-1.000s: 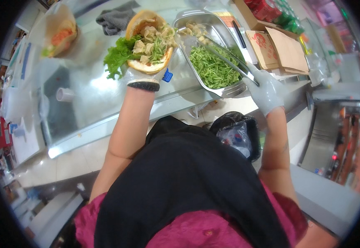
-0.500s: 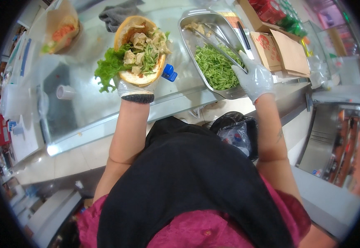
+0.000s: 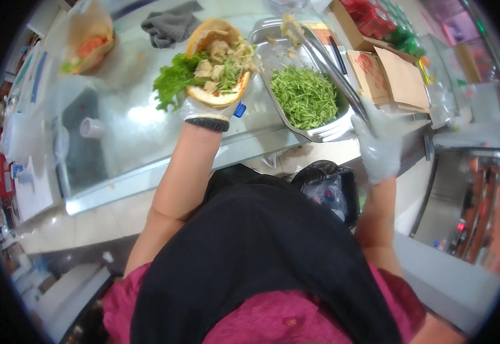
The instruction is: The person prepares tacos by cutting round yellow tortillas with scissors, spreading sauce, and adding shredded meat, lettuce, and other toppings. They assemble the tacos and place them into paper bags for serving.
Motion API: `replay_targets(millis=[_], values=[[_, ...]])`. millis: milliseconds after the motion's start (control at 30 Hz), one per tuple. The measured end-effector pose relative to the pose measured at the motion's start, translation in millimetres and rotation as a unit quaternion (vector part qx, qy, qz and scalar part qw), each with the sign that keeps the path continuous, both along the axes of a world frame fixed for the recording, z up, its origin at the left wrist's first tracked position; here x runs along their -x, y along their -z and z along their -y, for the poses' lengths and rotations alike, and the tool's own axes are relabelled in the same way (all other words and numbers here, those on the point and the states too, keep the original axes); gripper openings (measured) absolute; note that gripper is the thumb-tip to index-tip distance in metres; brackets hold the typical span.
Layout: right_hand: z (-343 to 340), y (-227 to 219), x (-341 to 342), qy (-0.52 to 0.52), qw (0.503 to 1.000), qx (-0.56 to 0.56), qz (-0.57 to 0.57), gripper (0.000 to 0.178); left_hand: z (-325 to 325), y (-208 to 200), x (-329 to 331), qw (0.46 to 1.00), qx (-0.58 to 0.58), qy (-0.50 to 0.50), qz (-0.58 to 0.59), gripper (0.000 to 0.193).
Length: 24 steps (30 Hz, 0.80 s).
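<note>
In my gloved left hand [image 3: 205,111] rests an opened round bun [image 3: 220,98], held from beneath above the glass counter. Its filling is green lettuce [image 3: 175,81], pale folded pieces and shredded cucumber. My gloved right hand [image 3: 380,146], a little blurred, grips metal tongs [image 3: 336,69]. Their far tips pinch some pale yellowish pieces [image 3: 291,27] over the far end of a metal tray [image 3: 341,131]. Shredded cucumber [image 3: 304,97] heaps in the near part of that tray, with a few pale bits at its far end.
A filled bun in a paper bag [image 3: 94,49] stands far left, a grey cloth [image 3: 170,24] beside it. A small white cup [image 3: 91,128] lies on the glass. Right of the tray are a black pen [image 3: 337,54], paper bags [image 3: 402,77] and boxed cans [image 3: 370,17]. Below sits a black-lined bin [image 3: 327,186].
The tongs have risen out of the tray with pale pieces in their tips, as my right hand drew back toward me and right. My left hand has shifted the bun rightward, nearer the tray.
</note>
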State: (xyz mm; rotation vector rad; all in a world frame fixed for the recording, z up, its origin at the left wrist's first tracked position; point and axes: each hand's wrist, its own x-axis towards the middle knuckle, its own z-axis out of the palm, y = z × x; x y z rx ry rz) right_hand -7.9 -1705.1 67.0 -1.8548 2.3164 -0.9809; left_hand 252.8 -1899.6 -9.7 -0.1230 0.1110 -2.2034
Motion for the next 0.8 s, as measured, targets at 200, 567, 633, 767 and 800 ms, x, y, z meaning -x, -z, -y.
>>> replay_targets(millis=[200,567,633,767,800], values=[[-28.1,-30.4,-31.0,-0.041,0.995,0.012,0.089,0.056,-2.6,-24.0,40.8,0.959,-0.050,-0.100,0.262,0.056],[-19.1,-19.5,-10.0,-0.040,0.997,0.009,0.068,0.053,5.3,2.9,27.2,1.000,0.009,0.014,-0.014,0.055],[-14.4,-5.0,-4.4,-0.041,0.996,0.038,0.065,0.052,6.9,7.8,23.0,0.999,0.032,0.025,-0.029,0.054],[4.6,13.3,9.5,0.010,0.996,-0.035,0.077,0.050,-4.4,-11.0,7.1,1.000,-0.001,-0.014,-0.016,0.055],[12.1,21.6,12.7,0.025,0.990,-0.076,0.113,0.050,-8.9,-29.1,20.1,0.947,-0.057,-0.147,0.279,0.055]])
